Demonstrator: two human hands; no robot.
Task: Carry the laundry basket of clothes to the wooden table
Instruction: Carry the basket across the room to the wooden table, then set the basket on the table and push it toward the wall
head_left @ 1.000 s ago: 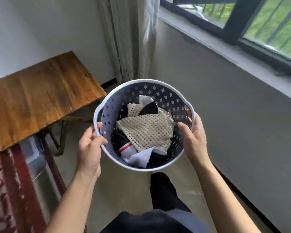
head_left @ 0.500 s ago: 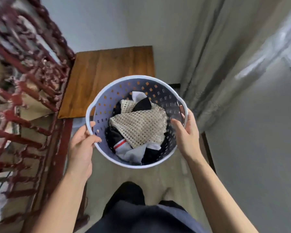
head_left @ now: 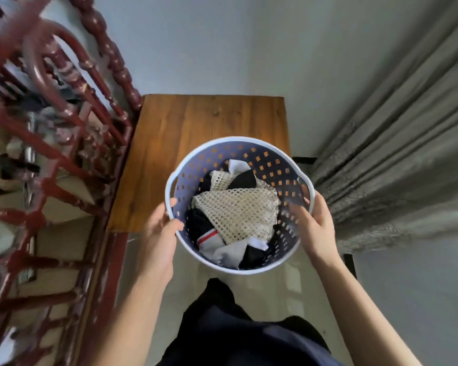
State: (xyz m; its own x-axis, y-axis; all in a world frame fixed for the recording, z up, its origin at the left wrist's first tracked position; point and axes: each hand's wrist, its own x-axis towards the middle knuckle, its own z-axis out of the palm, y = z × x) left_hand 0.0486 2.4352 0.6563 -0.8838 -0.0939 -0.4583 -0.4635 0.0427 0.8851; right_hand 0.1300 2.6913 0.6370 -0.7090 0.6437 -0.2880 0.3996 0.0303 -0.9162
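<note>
A round lavender laundry basket (head_left: 273,165) with square holes and a white rim is held in the air between both hands. It holds clothes (head_left: 236,215): a cream mesh piece on top of black and white garments. My left hand (head_left: 160,233) grips the rim on the near left. My right hand (head_left: 313,225) grips the rim on the right, fingers inside the wall. The wooden table (head_left: 196,133) lies straight ahead, and the basket's far half overlaps its near right corner in the view.
A dark red carved wooden frame (head_left: 50,143) stands close along the left of the table. Grey curtains (head_left: 397,154) hang on the right. A pale wall (head_left: 222,43) is behind the table. My dark-clothed legs (head_left: 236,331) stand on the light floor below.
The view has swung left and forward: the table moved from the left to straight ahead and grew closer. The window has left the view. Both hands keep their grip on the basket.
</note>
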